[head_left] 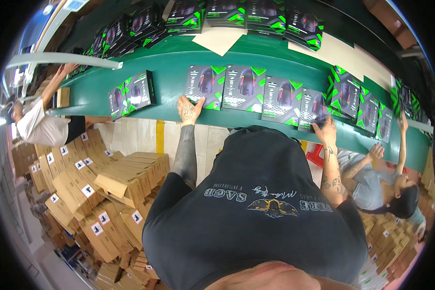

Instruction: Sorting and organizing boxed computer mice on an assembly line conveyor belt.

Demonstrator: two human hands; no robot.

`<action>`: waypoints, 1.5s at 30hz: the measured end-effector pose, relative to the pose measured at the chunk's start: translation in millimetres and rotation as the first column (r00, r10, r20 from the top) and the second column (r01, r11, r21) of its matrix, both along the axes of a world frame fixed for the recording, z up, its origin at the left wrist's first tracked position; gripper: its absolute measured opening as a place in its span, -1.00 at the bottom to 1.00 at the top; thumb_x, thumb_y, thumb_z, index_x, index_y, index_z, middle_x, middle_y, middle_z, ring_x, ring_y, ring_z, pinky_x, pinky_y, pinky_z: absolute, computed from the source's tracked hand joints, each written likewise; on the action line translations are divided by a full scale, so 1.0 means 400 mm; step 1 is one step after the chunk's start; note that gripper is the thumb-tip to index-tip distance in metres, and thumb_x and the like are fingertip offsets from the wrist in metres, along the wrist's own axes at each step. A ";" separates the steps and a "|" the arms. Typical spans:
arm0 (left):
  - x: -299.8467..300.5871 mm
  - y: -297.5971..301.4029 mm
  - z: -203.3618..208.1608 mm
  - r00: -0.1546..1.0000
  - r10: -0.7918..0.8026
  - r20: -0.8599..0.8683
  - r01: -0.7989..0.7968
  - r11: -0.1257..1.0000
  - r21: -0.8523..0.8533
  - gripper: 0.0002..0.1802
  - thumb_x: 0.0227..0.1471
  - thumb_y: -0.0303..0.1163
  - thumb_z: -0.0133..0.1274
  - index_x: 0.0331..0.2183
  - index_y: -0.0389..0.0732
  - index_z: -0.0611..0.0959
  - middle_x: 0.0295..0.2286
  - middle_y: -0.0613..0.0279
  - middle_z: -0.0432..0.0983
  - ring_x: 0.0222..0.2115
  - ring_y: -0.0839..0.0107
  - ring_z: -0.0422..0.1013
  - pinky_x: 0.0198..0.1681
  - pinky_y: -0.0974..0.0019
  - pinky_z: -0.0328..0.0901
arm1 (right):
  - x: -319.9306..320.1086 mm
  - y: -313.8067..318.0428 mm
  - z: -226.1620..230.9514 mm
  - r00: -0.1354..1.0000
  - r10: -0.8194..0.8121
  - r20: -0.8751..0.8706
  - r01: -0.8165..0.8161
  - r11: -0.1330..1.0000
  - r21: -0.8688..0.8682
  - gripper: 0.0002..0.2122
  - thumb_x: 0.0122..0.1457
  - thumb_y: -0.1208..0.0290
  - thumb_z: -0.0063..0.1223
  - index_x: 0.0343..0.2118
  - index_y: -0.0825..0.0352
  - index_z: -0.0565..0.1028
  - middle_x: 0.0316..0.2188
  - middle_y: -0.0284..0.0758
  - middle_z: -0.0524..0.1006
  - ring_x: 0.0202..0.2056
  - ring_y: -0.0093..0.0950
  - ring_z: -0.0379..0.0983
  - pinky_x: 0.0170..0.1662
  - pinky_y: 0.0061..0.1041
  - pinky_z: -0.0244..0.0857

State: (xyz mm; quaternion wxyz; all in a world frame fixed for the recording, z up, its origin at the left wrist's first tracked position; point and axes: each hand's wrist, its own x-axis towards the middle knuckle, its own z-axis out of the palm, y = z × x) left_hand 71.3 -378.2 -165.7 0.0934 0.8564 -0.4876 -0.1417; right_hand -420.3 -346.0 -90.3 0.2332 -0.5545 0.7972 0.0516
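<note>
Several black-and-green computer mouse boxes stand side by side in a row before me, each with a picture of a mouse. My left hand (190, 109) grips the lower corner of the leftmost mouse box (206, 86), thumb at its bottom edge, fingers along its left side. Between the ends are a second mouse box (244, 88) and a third mouse box (282, 100). My right hand (326, 130) holds the lower right corner of the rightmost mouse box (312, 109). Its thumb lies at the front edge; some fingers are hidden by the box.
The boxes are on a green conveyor belt (169, 77). More boxes (345, 92) overlap at right; a pair (131, 95) sits left. A shelf behind holds stacks (225, 12). Co-workers reach in at left (46, 121) and right (379, 186). Brown cartons (135, 174) are piled behind me.
</note>
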 end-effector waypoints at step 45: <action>-0.280 -0.028 0.027 0.690 -0.722 0.053 0.724 0.688 -0.049 0.00 -0.34 0.29 0.10 0.12 0.03 0.24 0.18 -0.01 -0.17 0.19 -0.12 -0.30 0.15 -0.22 -0.33 | 0.012 0.072 -0.183 0.910 0.309 0.275 -0.108 0.819 -0.564 -0.42 -0.03 0.41 0.00 0.11 0.35 0.14 0.09 -0.06 0.18 0.10 -0.17 0.15 0.13 -0.31 0.07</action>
